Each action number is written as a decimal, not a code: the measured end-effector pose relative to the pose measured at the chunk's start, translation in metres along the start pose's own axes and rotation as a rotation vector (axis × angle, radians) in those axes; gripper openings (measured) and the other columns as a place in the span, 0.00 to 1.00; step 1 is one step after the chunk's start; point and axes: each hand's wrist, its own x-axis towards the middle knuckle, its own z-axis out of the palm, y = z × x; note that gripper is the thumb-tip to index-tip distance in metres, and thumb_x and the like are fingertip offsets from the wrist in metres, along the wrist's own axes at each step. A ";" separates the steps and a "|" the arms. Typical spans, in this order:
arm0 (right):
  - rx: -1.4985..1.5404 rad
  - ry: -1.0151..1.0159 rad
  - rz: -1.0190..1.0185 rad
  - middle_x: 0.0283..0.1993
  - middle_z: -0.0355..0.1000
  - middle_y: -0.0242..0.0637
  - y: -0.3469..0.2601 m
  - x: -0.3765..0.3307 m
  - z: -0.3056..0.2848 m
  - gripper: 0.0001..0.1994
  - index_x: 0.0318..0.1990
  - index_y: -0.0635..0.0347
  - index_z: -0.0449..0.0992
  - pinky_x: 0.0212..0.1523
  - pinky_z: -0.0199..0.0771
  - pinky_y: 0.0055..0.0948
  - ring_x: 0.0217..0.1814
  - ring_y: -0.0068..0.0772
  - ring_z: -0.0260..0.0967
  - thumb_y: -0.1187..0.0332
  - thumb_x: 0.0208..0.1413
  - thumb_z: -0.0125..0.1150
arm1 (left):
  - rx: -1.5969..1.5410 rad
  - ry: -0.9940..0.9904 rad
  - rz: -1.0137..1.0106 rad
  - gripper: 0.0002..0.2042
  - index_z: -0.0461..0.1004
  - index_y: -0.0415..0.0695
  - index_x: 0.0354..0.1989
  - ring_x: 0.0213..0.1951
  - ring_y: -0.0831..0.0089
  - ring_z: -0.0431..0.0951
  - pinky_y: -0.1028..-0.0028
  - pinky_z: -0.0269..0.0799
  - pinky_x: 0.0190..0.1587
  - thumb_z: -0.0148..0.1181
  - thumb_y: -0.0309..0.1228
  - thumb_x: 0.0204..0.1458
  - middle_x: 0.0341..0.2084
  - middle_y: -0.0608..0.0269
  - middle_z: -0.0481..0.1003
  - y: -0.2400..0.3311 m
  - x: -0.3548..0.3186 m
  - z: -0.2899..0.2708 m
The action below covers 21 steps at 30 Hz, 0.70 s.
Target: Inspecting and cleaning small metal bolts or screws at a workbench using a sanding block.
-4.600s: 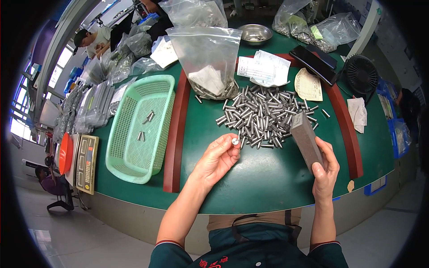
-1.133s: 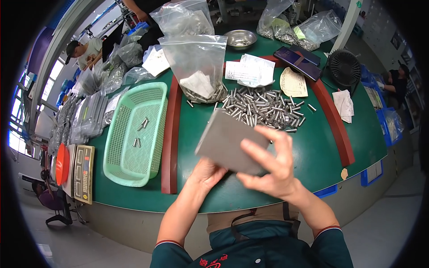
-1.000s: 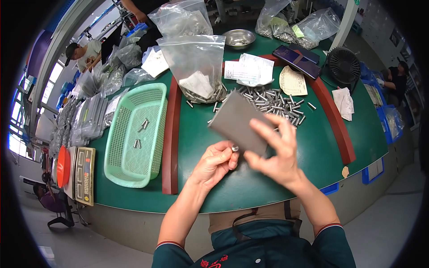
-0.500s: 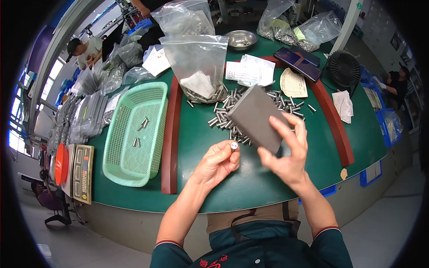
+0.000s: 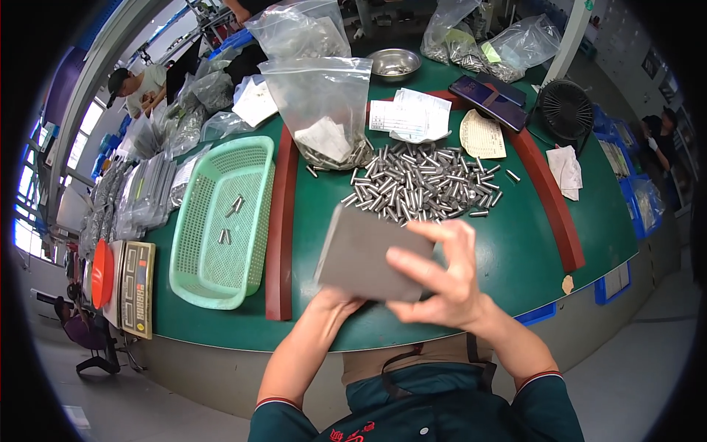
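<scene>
A flat grey rectangular block (image 5: pixel 368 254), sponge-like and slightly blurred, is in my right hand (image 5: pixel 449 276). My right fingers and thumb spread over the block's right side and grip it. Underneath, my left hand (image 5: pixel 335 300) is mostly covered by the block. Its wrist and the heel of the palm show, but the fingers and anything in them are hidden. Beyond the block lies a heap of short shiny metal pins (image 5: pixel 423 180) on the green table.
To the left stand a green plastic basket (image 5: pixel 180 243) with several pins inside and a scale (image 5: pixel 136 287). Red-brown bars (image 5: pixel 280 243) frame the work area. Behind are a clear bag of pins (image 5: pixel 320 103), papers (image 5: pixel 411 114), phones (image 5: pixel 490 102) and a black fan (image 5: pixel 565 110).
The grey block has swung left and down with my right hand and now covers my left hand, which held up a metal pin before. More of the pin heap shows.
</scene>
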 end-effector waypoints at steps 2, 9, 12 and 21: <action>-0.046 0.056 0.222 0.47 0.67 0.43 0.017 0.005 -0.007 0.31 0.48 0.51 0.75 0.49 0.59 0.41 0.47 0.42 0.64 0.65 0.27 0.70 | 0.117 -0.295 -0.060 0.11 0.68 0.42 0.27 0.17 0.81 0.57 0.80 0.52 0.23 0.51 0.35 0.59 0.15 0.69 0.63 0.010 0.007 0.004; 0.181 0.010 0.102 0.50 0.67 0.42 -0.006 -0.015 -0.004 0.31 0.49 0.48 0.77 0.50 0.59 0.37 0.46 0.39 0.65 0.60 0.27 0.72 | 0.138 0.284 -0.098 0.07 0.69 0.45 0.36 0.30 0.72 0.72 0.73 0.66 0.30 0.52 0.35 0.57 0.27 0.65 0.71 -0.001 0.003 0.046; 0.105 0.058 0.311 0.49 0.66 0.46 0.015 -0.010 -0.007 0.31 0.48 0.56 0.76 0.50 0.63 0.37 0.47 0.42 0.65 0.66 0.27 0.71 | 0.149 -0.544 -0.114 0.08 0.69 0.40 0.39 0.19 0.76 0.62 0.74 0.58 0.26 0.53 0.32 0.56 0.19 0.65 0.67 0.008 -0.001 -0.022; 0.200 -0.008 0.329 0.49 0.66 0.44 0.014 -0.016 -0.011 0.31 0.50 0.54 0.76 0.49 0.62 0.35 0.48 0.41 0.65 0.65 0.29 0.71 | 0.389 -0.502 -0.065 0.11 0.70 0.40 0.42 0.21 0.73 0.71 0.74 0.69 0.30 0.55 0.35 0.56 0.27 0.61 0.73 0.011 0.006 -0.021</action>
